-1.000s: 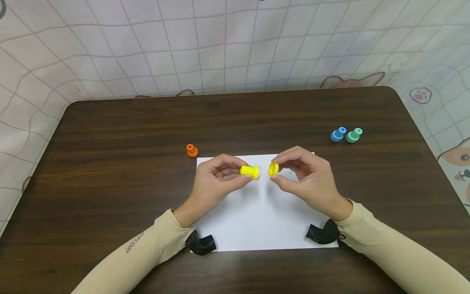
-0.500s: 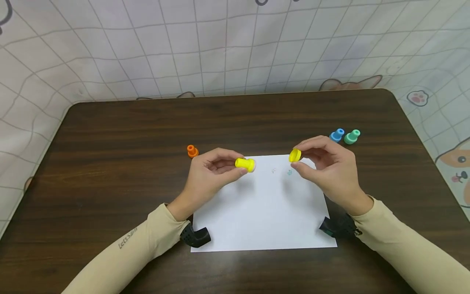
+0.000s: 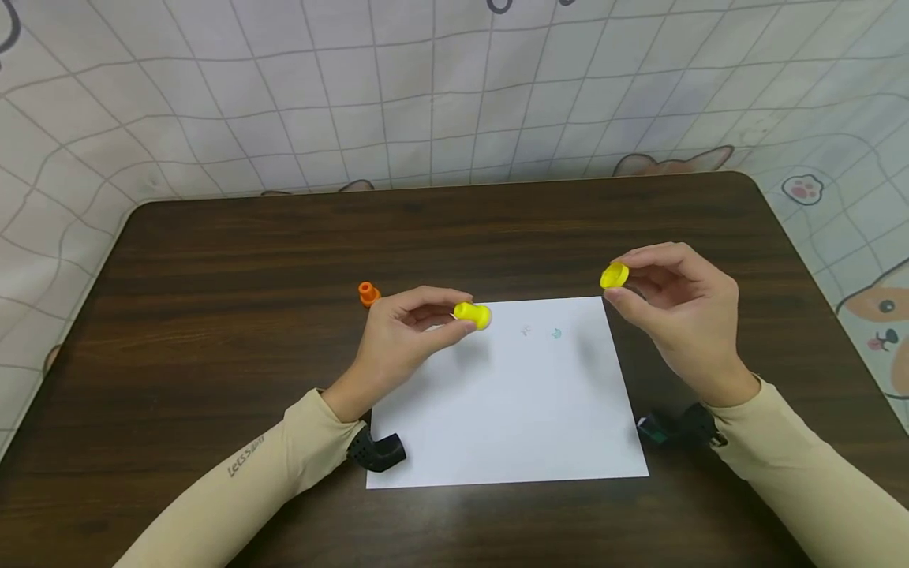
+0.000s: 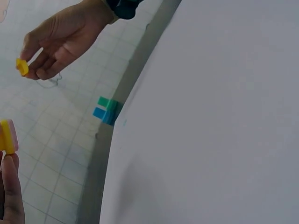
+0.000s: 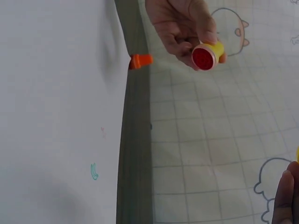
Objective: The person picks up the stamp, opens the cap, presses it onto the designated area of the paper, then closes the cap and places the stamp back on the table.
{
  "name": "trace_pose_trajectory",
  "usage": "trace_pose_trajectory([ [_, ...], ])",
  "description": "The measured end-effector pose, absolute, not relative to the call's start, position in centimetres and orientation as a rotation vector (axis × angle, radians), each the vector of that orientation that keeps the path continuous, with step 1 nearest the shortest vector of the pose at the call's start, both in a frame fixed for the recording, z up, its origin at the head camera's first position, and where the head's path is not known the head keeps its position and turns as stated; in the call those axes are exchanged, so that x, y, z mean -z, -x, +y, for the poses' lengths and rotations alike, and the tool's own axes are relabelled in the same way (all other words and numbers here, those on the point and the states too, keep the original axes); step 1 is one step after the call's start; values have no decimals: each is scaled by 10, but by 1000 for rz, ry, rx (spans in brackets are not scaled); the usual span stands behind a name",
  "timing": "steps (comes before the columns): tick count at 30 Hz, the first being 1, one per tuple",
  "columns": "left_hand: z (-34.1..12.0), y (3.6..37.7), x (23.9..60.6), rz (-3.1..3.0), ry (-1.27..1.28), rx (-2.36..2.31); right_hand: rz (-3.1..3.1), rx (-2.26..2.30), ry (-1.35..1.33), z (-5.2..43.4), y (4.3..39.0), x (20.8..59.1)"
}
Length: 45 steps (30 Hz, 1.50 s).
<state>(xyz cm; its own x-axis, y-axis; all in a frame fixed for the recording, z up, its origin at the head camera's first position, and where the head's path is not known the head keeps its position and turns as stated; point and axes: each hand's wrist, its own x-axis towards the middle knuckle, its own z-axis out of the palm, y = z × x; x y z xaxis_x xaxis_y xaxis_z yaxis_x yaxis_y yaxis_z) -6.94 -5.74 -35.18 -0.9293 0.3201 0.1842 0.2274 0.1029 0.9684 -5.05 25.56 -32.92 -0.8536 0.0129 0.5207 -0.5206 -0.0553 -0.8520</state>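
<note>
My left hand (image 3: 408, 331) pinches a small yellow stamp (image 3: 472, 314) above the top left part of a white sheet of paper (image 3: 497, 410). In the right wrist view the stamp (image 5: 208, 55) shows a red round face with a pink rim. My right hand (image 3: 667, 308) pinches the stamp's yellow cap (image 3: 614, 275) above the sheet's top right corner. In the left wrist view the cap (image 4: 21, 66) sits between the right hand's fingertips, and the stamp (image 4: 7, 136) is at the left edge. Two faint stamped marks, one reddish (image 3: 525, 330) and one teal (image 3: 557, 334), lie on the paper.
An orange stamp (image 3: 368, 293) stands on the dark wooden table (image 3: 213, 260) just left of the paper. A blue stamp (image 4: 99, 113) and a green one (image 4: 105, 102) show only in the left wrist view. A tiled cloth backdrop (image 3: 426, 95) surrounds the table.
My right hand has carried the yellow cap away to the right and slightly up, widening the gap from the stamp. My left hand stayed nearly still with the stamp.
</note>
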Motion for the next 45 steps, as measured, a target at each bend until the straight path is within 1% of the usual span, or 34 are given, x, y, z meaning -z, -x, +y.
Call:
trace_pose_trajectory([
  [23,-50,82,359,2363,-662,-1830,-1751,-1906,-409,301,56,326],
  [33,-48,86,361,2389,-610,-1743,-1639,-1971,-384,317,62,327],
  [45,-45,89,364,2396,-606,-1679,-1686,-1936,-334,332,63,336],
])
